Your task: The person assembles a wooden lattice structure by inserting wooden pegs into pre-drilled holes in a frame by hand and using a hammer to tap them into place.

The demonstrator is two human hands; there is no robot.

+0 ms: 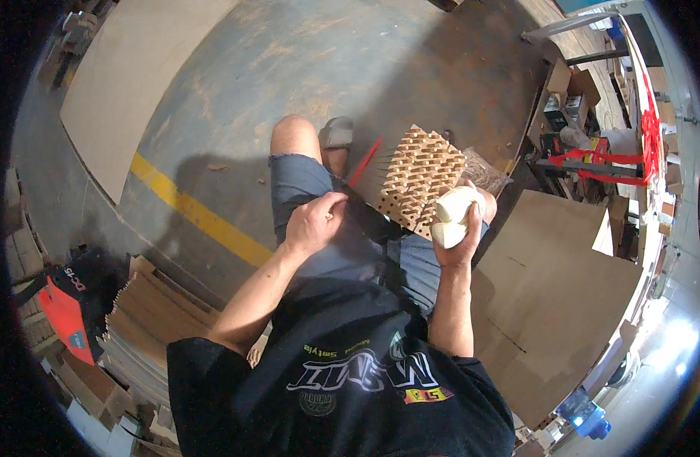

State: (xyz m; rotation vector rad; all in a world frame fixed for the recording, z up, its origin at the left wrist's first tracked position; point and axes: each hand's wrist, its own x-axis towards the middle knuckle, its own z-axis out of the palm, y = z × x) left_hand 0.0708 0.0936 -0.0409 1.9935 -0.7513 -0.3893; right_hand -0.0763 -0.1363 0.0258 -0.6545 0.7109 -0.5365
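My right hand point(470, 230) wraps around a cream-white, rounded bottle-like thing point(453, 204) with two bulging parts; its exact kind does not show. It is held above my right thigh, beside the near right edge of a stack of wooden blocks point(424, 171). Rows of short wooden pegs stand out of the blocks, and round holes show along their near edge. Over my left thigh, my left hand point(315, 222) is closed, thumb and fingers pressed together. Whatever it may hold is too small to make out.
A clear bag of small wooden pieces point(483, 172) lies right of the blocks. A red stick point(365, 161) lies left of them. Large brown boards point(551, 297) lie at the right. Stacked cardboard point(156, 316) and a red-and-black bag point(68, 312) are at the left.
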